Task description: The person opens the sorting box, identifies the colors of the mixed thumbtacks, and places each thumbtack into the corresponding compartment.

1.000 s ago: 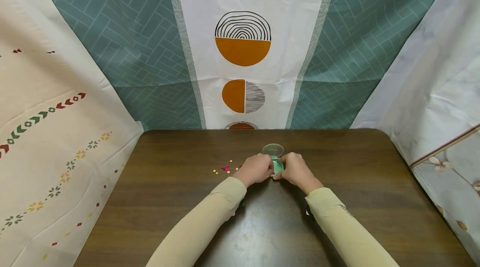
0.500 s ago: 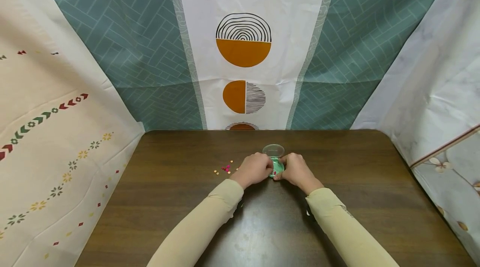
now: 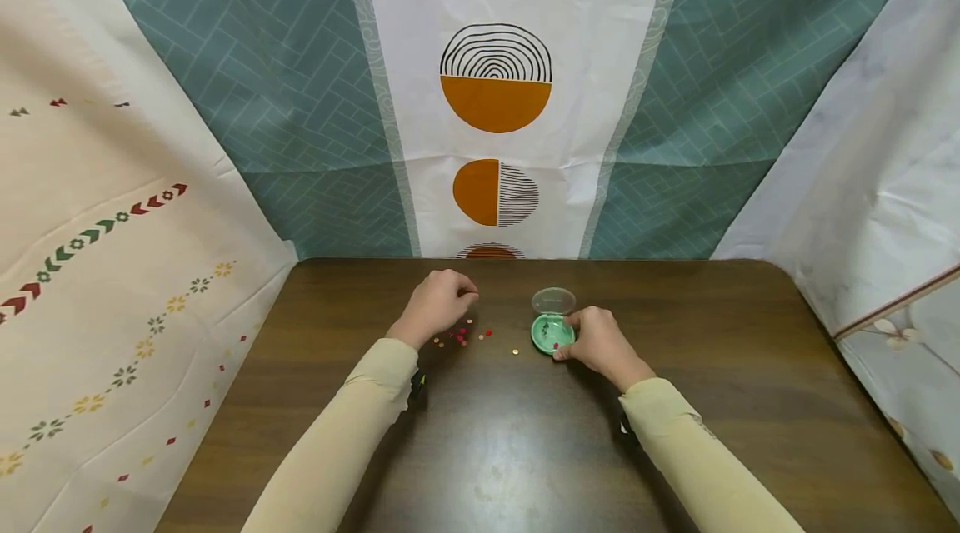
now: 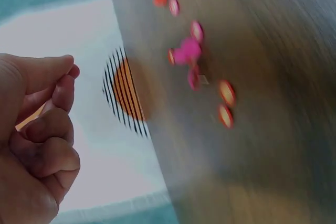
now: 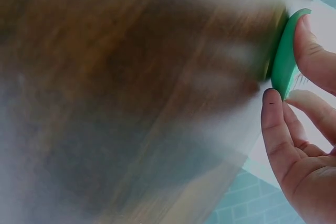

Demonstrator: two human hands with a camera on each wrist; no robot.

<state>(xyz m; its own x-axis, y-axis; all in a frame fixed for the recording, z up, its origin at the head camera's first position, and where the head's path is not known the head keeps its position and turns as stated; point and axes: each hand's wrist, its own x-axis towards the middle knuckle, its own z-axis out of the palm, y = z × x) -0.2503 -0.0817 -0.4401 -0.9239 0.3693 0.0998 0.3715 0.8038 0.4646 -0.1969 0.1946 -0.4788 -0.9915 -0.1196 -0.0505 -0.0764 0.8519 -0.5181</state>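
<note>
My right hand (image 3: 600,341) grips the right rim of a small round green case (image 3: 546,336), thumb at the near side and fingers behind. Its clear hinged lid (image 3: 553,301) stands raised at the back. One pink piece and some dark specks show inside the case. My left hand (image 3: 437,304) is raised to the left, above the table, with thumb and index tips together and the other fingers curled. I make out nothing between the tips. Below it lie several tiny pink pieces (image 4: 190,51) and gold discs (image 4: 227,93), like sequins, blurred in the left wrist view.
A red piece (image 3: 489,333) and a lone gold disc (image 3: 515,351) lie between the hands on the brown wooden table (image 3: 495,450). Patterned cloth (image 3: 495,200) hangs along the table's back edge, with more cloth on both sides.
My left hand has left the case and moved left, up over the loose pieces. More of the case's inside shows, with the pink piece in it. My right hand keeps its hold.
</note>
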